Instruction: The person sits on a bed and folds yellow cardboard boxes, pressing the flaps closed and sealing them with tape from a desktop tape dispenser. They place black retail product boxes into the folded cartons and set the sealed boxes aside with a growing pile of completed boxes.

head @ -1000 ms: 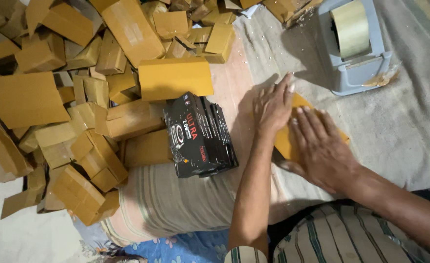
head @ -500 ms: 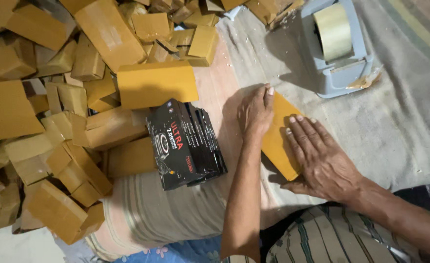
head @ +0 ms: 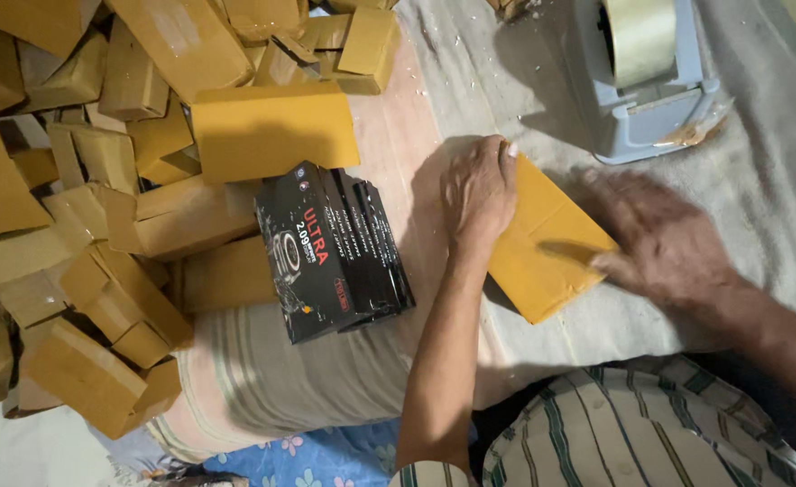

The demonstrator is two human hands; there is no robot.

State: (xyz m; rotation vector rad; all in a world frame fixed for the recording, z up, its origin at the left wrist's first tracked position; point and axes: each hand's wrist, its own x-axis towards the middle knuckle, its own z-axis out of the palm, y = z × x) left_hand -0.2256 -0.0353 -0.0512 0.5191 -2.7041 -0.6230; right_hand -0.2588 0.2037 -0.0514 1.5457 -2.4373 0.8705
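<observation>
A flat yellow-brown cardboard box (head: 547, 243) lies tilted on the grey cloth (head: 777, 180), near the cloth's left edge. Its top looks smooth and closed (one faint fold line runs across it). One corner points toward the cloth's near edge.

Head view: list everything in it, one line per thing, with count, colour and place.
flat box: one, yellow-brown, on the grey cloth under both hands.
black boxes: a stack, count unclear, black with red and white print, centre, left of the flat box.
cardboard boxes: many, brown, piled across the left half.
tape dispenser: one, grey-blue with a pale tape roll, top right.
grey cloth: one, right side.
striped cloth: one, beige, below the black boxes.
left hand: flat on the flat box's left end.
right hand: blurred, at the flat box's right corner.
</observation>
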